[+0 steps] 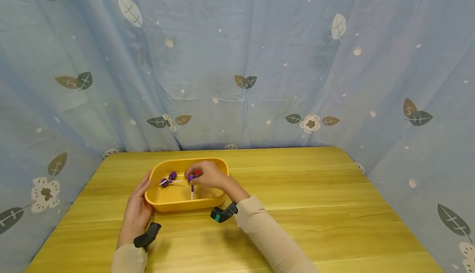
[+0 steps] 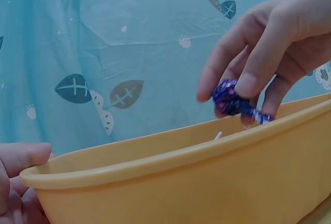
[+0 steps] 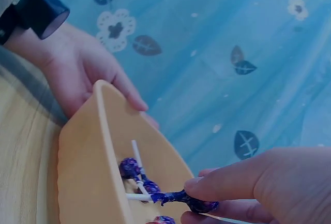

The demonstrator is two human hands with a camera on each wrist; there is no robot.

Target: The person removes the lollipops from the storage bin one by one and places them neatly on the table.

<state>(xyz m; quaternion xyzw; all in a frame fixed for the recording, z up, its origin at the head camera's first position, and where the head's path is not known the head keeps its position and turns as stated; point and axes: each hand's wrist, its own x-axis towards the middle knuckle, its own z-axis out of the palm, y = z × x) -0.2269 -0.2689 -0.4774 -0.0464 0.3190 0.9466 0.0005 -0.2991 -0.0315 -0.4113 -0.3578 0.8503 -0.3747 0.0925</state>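
A yellow plastic tub stands on the table with several lollipops inside. My left hand rests against the tub's left end, fingers extended along its outside near the rim. Over the inside of the tub, my right hand pinches a purple-wrapped lollipop by its head between thumb and fingers, its white stick pointing away from the hand. Two more purple lollipops lie at the tub's left side. A red-wrapped lollipop shows partly behind the right hand.
The wooden table stretches to the right and in front of the tub. A blue curtain with leaves and flowers hangs behind the table and at its sides. Each wrist wears a black band.
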